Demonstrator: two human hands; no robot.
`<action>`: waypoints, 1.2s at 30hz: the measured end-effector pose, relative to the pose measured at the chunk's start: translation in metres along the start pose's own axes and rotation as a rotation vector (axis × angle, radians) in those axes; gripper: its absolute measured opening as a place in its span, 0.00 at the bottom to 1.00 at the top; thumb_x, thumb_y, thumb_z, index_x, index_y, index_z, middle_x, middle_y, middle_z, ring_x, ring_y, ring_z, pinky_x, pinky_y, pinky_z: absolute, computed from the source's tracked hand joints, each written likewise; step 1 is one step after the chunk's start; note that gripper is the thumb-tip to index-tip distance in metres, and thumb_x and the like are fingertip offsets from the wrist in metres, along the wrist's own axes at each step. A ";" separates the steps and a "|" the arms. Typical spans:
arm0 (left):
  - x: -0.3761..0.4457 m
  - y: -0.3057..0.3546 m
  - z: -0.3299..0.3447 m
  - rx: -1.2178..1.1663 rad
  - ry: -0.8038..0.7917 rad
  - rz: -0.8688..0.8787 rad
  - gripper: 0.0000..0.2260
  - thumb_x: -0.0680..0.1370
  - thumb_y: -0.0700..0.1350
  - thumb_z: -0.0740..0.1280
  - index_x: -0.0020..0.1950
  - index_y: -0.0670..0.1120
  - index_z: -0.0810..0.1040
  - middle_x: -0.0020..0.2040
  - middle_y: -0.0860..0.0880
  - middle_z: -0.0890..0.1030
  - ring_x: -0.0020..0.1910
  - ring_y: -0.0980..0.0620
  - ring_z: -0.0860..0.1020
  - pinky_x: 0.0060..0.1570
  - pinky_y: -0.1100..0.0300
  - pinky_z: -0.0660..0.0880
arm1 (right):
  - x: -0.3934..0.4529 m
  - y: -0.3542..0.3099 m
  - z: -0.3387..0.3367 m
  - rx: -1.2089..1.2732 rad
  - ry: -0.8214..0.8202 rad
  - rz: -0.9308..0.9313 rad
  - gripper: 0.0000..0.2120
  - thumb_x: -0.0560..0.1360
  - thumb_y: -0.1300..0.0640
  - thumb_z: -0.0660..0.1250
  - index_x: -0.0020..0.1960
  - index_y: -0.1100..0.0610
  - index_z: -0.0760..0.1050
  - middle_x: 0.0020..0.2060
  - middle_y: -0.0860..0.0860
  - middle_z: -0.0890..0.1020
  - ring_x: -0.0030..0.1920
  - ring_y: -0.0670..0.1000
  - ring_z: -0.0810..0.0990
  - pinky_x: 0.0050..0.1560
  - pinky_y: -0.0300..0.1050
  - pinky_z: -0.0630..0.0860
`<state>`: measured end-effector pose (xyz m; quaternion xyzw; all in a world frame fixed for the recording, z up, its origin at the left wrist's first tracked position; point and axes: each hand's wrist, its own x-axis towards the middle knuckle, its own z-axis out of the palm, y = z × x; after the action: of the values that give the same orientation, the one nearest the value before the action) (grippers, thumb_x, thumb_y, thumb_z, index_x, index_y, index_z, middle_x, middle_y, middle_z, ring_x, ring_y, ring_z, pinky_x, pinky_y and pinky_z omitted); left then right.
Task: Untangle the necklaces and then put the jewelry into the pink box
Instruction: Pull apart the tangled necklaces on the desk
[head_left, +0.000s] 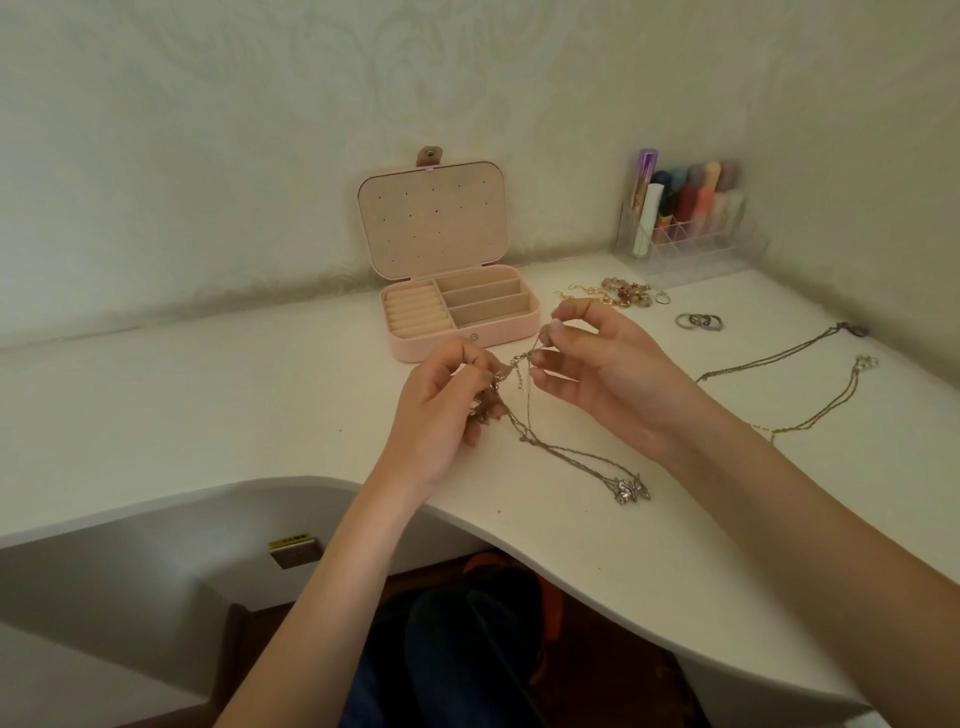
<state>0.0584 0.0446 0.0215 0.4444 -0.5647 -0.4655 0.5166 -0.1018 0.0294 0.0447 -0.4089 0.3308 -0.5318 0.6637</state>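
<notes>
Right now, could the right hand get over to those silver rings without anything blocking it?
Probably yes. The rings lie on bare table just beyond the right hand, with nothing standing between. But that hand is pinching the tangled necklaces, so it would have to let go first.

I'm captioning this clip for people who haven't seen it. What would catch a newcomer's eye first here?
First, the two hands at the centre: the left hand and right hand pinch a tangle of chains above the white desk, a flower pendant lying near the desk's front edge. Just behind them stands the open pink box, its compartments seemingly empty. More jewelry lies to the right.
</notes>
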 end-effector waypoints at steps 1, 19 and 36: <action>0.000 0.001 0.000 -0.022 -0.010 -0.004 0.11 0.76 0.35 0.59 0.36 0.47 0.70 0.41 0.48 0.80 0.33 0.50 0.77 0.24 0.62 0.63 | 0.000 0.000 0.000 -0.040 0.013 -0.029 0.06 0.78 0.67 0.60 0.46 0.57 0.70 0.35 0.52 0.76 0.37 0.50 0.78 0.42 0.43 0.80; -0.003 0.007 0.001 -0.084 0.013 0.010 0.07 0.83 0.43 0.54 0.45 0.48 0.64 0.25 0.47 0.78 0.18 0.54 0.69 0.20 0.67 0.62 | -0.003 0.009 0.007 -0.854 0.006 -0.139 0.18 0.79 0.68 0.53 0.54 0.58 0.80 0.21 0.40 0.70 0.26 0.41 0.68 0.42 0.35 0.79; 0.000 -0.003 0.003 -0.006 -0.057 0.036 0.05 0.83 0.43 0.56 0.47 0.45 0.65 0.36 0.48 0.82 0.20 0.50 0.73 0.18 0.66 0.59 | 0.002 0.006 0.004 -0.171 -0.037 0.027 0.18 0.78 0.69 0.51 0.31 0.58 0.67 0.33 0.55 0.76 0.37 0.53 0.77 0.48 0.43 0.77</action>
<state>0.0553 0.0444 0.0189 0.4190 -0.5857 -0.4705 0.5099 -0.0951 0.0284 0.0412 -0.4693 0.3683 -0.4848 0.6396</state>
